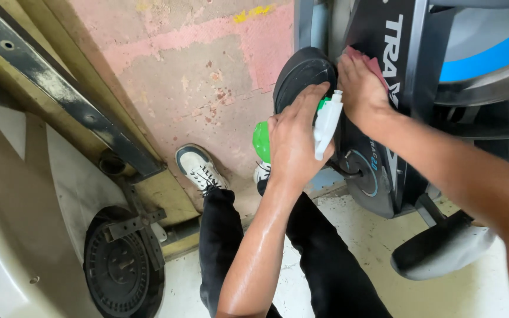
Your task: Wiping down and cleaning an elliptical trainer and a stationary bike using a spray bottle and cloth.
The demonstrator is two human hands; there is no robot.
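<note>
left hand [293, 144] grasping green plastic spray bottle [261, 141] with white nozzle | right hand [360, 88] pressing red cloth [367, 60] against black exercise-machine frame [405, 65], beside round black pedal [303, 73] | pink concrete floor [207, 65] open leftward

worn pink floor [207, 65], pale tiles [378, 265]

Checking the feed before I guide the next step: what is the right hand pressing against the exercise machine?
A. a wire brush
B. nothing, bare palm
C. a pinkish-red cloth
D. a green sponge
C: the right hand presses a pinkish-red cloth on the black exercise machine, while the left hand holds a green-and-white spray bottle.
</note>
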